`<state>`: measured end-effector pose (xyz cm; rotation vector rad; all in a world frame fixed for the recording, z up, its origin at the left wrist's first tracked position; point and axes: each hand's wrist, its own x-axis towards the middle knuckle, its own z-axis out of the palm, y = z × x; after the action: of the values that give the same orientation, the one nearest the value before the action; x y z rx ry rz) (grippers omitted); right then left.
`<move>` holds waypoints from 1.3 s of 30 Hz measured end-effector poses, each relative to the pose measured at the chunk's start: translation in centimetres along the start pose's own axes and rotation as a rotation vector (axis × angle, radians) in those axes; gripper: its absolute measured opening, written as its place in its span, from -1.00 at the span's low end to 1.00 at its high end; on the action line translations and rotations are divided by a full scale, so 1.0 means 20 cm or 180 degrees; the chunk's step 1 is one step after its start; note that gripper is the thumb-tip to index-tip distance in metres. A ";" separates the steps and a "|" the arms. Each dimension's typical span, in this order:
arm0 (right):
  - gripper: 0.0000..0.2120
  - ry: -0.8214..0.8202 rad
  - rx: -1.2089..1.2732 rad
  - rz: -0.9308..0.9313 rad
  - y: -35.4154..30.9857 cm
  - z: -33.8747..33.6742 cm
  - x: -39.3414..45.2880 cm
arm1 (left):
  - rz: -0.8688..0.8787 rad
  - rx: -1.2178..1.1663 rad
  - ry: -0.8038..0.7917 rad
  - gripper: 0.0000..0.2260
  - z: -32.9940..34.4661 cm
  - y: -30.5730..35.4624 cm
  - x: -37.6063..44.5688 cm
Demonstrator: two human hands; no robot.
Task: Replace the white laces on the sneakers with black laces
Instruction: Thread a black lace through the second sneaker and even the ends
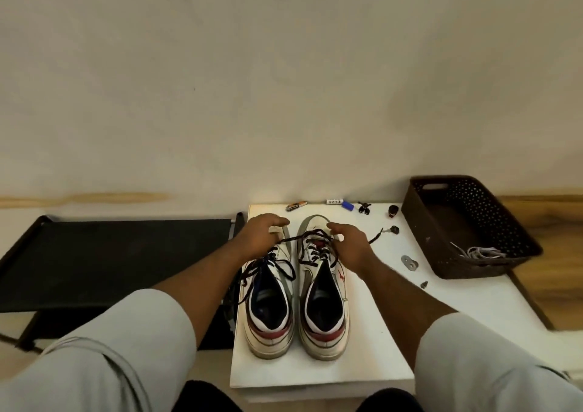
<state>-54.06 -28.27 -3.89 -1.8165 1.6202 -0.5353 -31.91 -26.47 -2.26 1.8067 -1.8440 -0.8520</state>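
Note:
Two white sneakers with red heel bands stand side by side on a white tabletop (pixel 394 317), heels toward me. The left sneaker (pixel 268 317) and the right sneaker (pixel 325 317) both carry black laces. My left hand (pixel 262 238) lies curled over the left shoe's toe and appears to grip one end of a black lace (pixel 299 238) that stretches across to the right shoe. My right hand (pixel 350 244) sits over the right shoe's front eyelets and pinches that lace near the toe. Loose black lace ends hang over the left shoe's opening. White laces (pixel 482 251) lie in a basket.
A dark brown perforated basket (pixel 441 222) stands at the right back of the table. Small items line the far edge: a blue cap (pixel 347 205), a metal bracket (pixel 409 262), a screw (pixel 423 284). A black fabric stand (pixel 126 253) sits to the left, below the wall.

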 end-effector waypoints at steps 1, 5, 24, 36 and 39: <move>-0.67 0.0096 -0.0088 -0.0094 0.01 0.02 0.03 | 0.0017 0.0125 -0.0168 -0.64 0.02 0.01 0.03; -0.85 0.0244 -0.0368 -0.0522 0.07 0.07 0.05 | -0.0110 0.0361 -0.0580 -0.80 0.08 0.06 0.11; -0.80 0.1370 0.2192 0.0743 -0.02 0.02 -0.50 | -0.0624 -0.0373 0.0955 -0.70 0.04 0.40 -0.57; -0.72 -0.0055 0.2167 0.0708 -0.05 -0.04 -0.40 | -0.0672 -0.1411 0.0735 -0.89 0.27 0.44 -0.37; -0.69 -0.0397 0.2202 0.0672 -0.03 -0.05 -0.42 | -0.0358 -0.1649 0.0961 -0.86 0.31 0.42 -0.40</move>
<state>-55.57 -20.15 -1.82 -1.1306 1.2992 -0.7528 -41.76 -18.03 -0.17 1.6051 -1.2063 -0.9318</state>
